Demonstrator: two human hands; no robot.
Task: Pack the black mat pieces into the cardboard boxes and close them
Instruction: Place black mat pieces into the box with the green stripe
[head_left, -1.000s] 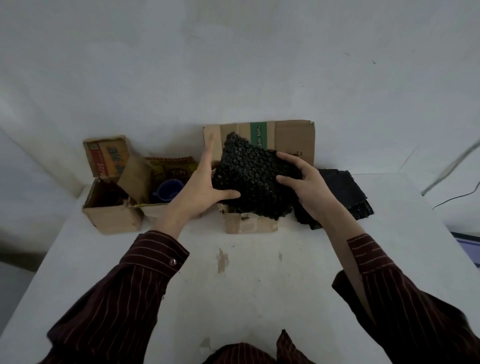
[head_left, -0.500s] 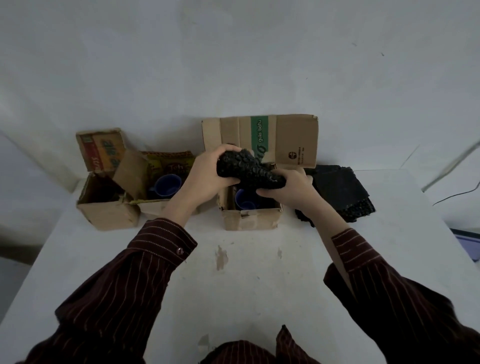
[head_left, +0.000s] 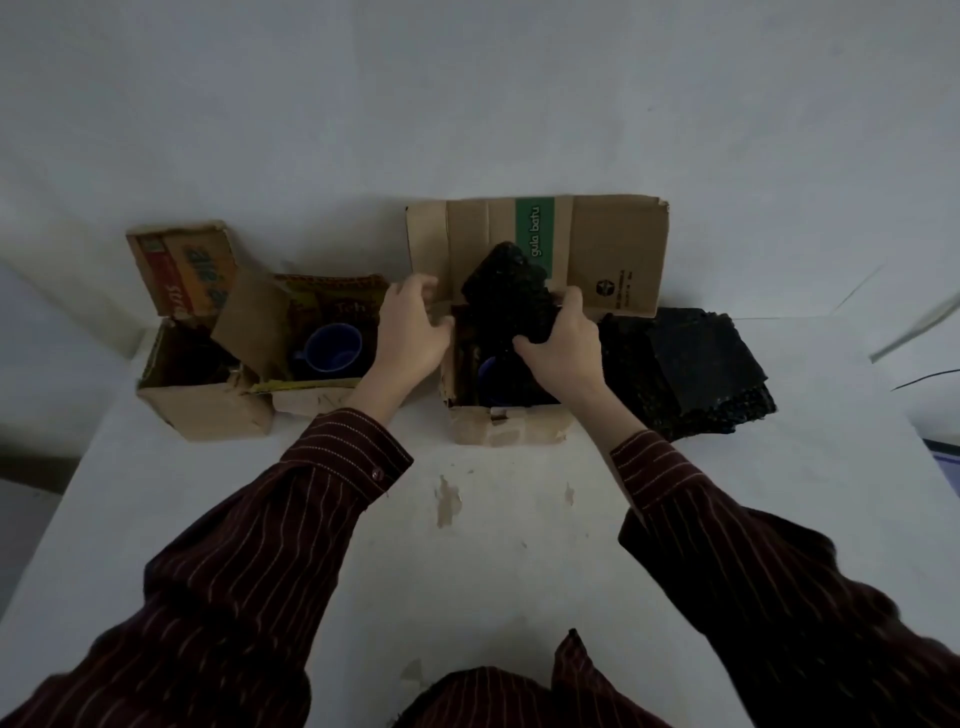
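white tabletop (head_left: 519, 545) against a pale wall. right hand (head_left: 563, 345) grips the rolled bumpy black rubber mat piece (head_left: 506, 293), half inside the open brown cardboard box (head_left: 498, 431); left hand (head_left: 413, 332), fingers loosely curled, steadies the rim. mat looks light and floppy; best squeezed mid-roll.

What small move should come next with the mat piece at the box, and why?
Probably push the mat piece further down with the right hand: it sticks up above the open box, beside a blue cup, while the left hand rests at the box's left edge.
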